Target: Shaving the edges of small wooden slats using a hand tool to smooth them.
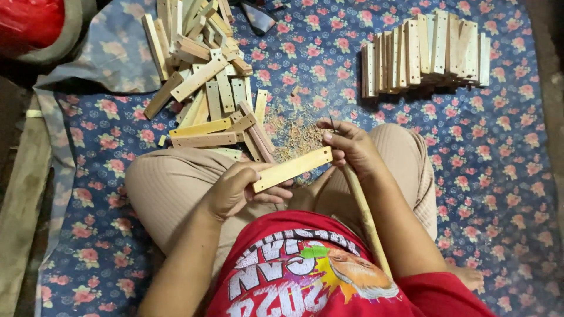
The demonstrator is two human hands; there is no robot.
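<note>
A blue flowered cloth (499,176) covers the floor. Mid-frame, the left hand (235,191) grips a flat pale wood strip (292,169). The right hand (349,147) holds a long stick (367,217) against it.

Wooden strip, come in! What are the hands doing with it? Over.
Left hand grips the wooden strip. Right hand holds a long-handled tool at its end. Nothing blocking; shavings ahead.

The person wears a red short-sleeved shirt (352,282) with a bold white, yellow and green printed graphic on the front, plain beige trousers (170,188), and goes barefoot with bare forearms.
</note>
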